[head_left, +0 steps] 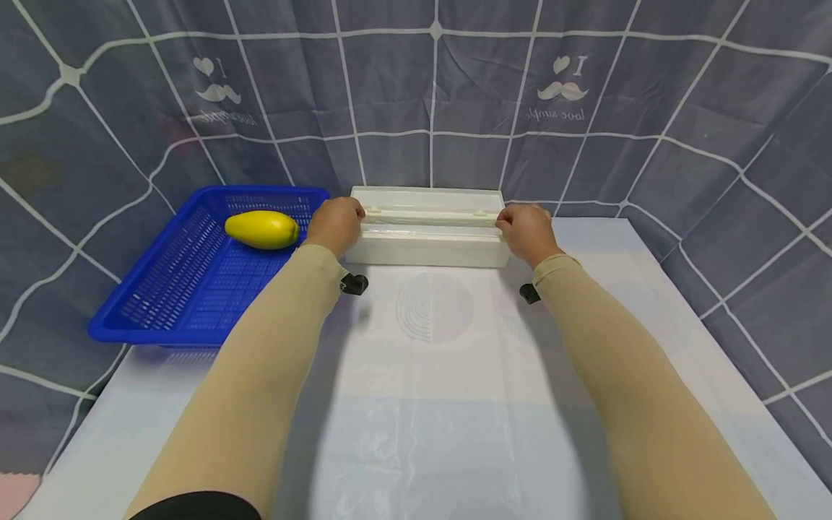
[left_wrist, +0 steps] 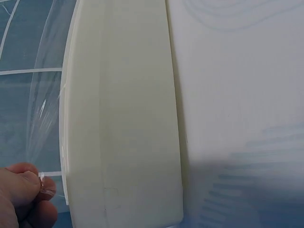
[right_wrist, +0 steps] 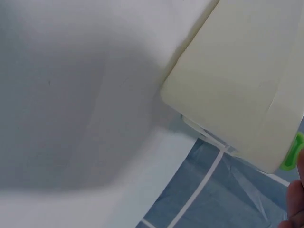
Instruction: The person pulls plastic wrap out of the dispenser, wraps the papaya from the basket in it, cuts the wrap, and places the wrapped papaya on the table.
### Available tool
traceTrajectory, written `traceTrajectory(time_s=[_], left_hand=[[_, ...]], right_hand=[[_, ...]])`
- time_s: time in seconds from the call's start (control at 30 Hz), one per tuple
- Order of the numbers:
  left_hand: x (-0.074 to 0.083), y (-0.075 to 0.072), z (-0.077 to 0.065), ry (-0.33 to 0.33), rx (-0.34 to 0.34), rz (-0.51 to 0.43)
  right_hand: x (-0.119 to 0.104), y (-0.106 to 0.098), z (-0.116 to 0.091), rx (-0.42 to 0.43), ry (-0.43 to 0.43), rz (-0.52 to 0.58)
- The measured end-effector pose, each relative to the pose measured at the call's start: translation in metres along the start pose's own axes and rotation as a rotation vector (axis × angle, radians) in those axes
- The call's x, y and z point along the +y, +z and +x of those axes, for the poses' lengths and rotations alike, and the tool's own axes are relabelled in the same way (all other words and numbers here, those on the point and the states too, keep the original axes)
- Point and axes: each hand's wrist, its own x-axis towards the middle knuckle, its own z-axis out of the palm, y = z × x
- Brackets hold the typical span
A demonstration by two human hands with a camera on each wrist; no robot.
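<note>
A white cling film dispenser box (head_left: 429, 251) stands on the table with its lid (head_left: 425, 196) raised at the back. Clear cling film (left_wrist: 42, 118) stretches above the box's opening, shiny and creased in the left wrist view. At the left end, my left hand (head_left: 334, 225) pinches the film between thumb and fingers. My right hand (head_left: 529, 232) pinches at the right end, its fingertips bunched; the right wrist view catches only part of this hand (right_wrist: 297, 199), beside a green piece (right_wrist: 294, 149) on the box and a fold of film.
To the left, a blue plastic basket (head_left: 156, 336) holds a yellow papaya-like fruit (head_left: 263, 230). A grey curtain with white lines (head_left: 390, 87) hangs behind and along both sides. A pale patterned cloth (head_left: 442, 433) covers the table in front of the box.
</note>
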Motion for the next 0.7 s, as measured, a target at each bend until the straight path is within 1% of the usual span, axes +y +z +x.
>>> traceTrajectory(time_s=[0.1, 0.3, 0.53, 0.7], left_hand=[[-0.001, 0.000, -0.001, -0.001, 0.019, 0.011], [0.000, -0.003, -0.003, 0.022, 0.064, 0.063], [0.001, -0.006, -0.005, 0.053, 0.102, 0.090], [0.001, -0.011, -0.007, 0.057, 0.118, 0.082]], right_hand=[[0.000, 0.001, -0.001, 0.024, -0.007, -0.001], [0.001, -0.002, -0.001, 0.045, -0.016, -0.026], [-0.002, -0.007, -0.001, 0.029, 0.016, -0.009], [-0.005, -0.013, -0.003, 0.031, 0.027, 0.000]])
